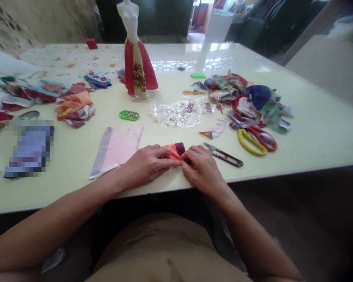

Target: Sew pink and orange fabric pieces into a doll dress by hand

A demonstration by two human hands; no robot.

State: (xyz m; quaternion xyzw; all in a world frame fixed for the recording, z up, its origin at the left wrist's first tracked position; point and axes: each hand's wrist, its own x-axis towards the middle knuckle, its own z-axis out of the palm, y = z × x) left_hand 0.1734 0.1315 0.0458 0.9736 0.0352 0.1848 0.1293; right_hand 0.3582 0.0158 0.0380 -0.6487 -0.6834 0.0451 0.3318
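Observation:
A small red and purple patterned fabric piece (175,150) lies near the front edge of the cream table (312,129). My left hand (145,163) rests on its left part, fingers curled and pressing it down. From the right, my right hand (201,167) pinches the lower right corner of the same piece. A pink fabric sheet (116,150) lies flat just left of my left hand. Thread snips (223,154) with dark red handles lie just right of my right hand.
Yellow and red scissors (257,140) lie right of the snips, below a heap of fabric scraps (247,102). A clear bag of beads (178,111), a green bead tray (129,115) and a white mannequin in a red skirt (137,58) stand mid-table. More scraps (47,96) lie left.

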